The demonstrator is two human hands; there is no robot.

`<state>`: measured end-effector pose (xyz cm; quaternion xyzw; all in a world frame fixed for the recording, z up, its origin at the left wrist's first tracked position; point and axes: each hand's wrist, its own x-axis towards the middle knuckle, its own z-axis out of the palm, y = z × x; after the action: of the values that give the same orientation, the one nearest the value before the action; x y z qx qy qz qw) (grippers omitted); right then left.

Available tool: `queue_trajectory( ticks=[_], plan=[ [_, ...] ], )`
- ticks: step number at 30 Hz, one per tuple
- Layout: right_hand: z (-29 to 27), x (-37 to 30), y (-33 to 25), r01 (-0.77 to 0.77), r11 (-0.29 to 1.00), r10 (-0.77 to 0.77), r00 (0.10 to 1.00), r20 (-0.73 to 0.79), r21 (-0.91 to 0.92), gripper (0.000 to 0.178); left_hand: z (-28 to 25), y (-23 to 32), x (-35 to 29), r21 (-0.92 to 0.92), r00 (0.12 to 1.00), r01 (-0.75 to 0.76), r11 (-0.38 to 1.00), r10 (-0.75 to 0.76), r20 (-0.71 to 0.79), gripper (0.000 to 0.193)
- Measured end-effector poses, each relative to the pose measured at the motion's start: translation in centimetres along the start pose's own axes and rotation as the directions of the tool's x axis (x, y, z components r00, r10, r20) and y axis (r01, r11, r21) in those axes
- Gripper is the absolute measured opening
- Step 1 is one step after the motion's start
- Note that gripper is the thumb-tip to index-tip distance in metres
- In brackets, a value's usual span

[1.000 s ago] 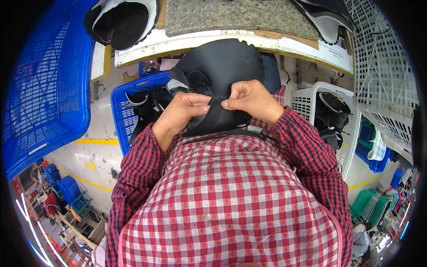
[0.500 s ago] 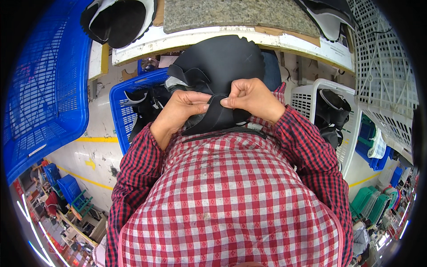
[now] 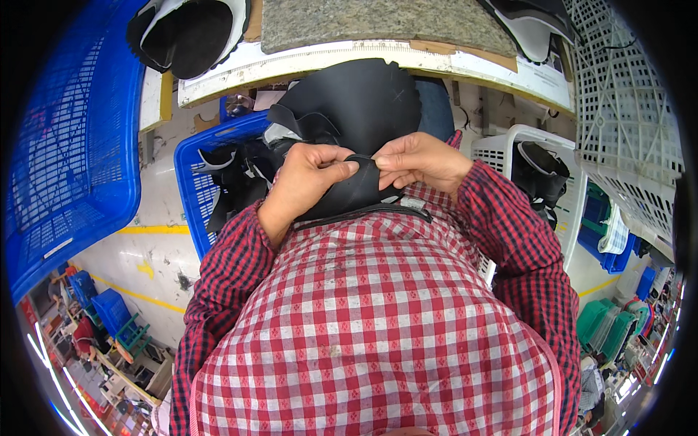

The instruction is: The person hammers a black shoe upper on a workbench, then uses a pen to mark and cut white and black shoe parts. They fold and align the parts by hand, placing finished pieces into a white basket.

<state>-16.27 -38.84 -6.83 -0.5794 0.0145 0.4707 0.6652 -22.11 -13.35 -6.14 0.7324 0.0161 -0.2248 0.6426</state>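
A black shoe upper (image 3: 363, 98), with a notched edge on its far rounded part, lies across my lap. My left hand (image 3: 304, 180) pinches the near folded edge of it between thumb and fingers. Just to the right, my right hand (image 3: 427, 161) grips the same edge with thumb and forefinger, its other fingers curled beneath. The fingertips of both hands are close together on this dark strip. A loose flap with a pale lining stands up beyond my left hand. The underside of the upper is hidden.
Ahead is a white workbench (image 3: 320, 64) with a stone slab (image 3: 378, 25). More black-and-white uppers (image 3: 190, 36) lie at its left end. A blue basket (image 3: 182, 174) and a white basket (image 3: 574, 200) holding black pieces flank me. A large blue crate (image 3: 80, 145) stands left.
My right hand has turned and its fingers have slid under the folded edge. My left hand has shifted slightly right along it, and the strip lies flatter between them.
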Motion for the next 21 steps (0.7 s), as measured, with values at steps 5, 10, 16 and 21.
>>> queue_trajectory(
  ticks=[5, 10, 16, 21],
  plan=[
    [-0.3, -1.6, -4.6, 0.446, 0.551, -0.63, 0.777, 0.0, -0.705, 0.033, -0.1, 0.7, -0.5, 0.125, 0.997, -0.043, 0.991, 0.051, -0.063, 0.017],
    [7.3, 1.8, -6.1, 0.539, 0.119, -0.66, 0.67, 0.339, -0.834, 0.042, -3.4, 7.7, -2.1, 0.327, 0.953, -0.288, 0.9, 0.303, 0.005, 0.016],
    [9.4, 0.8, -4.7, 0.579, 0.424, -0.73, 0.673, 0.115, -0.697, 0.034, -8.9, 11.2, -1.9, 0.391, 0.927, -0.294, 0.872, 0.161, 0.337, 0.014],
    [5.7, -4.4, -3.7, 0.472, 0.844, -0.503, 0.861, -0.072, -0.254, 0.026, -10.2, 9.4, 0.1, -0.291, 0.888, -0.029, 0.956, 0.158, 0.432, 0.043]
  ],
)
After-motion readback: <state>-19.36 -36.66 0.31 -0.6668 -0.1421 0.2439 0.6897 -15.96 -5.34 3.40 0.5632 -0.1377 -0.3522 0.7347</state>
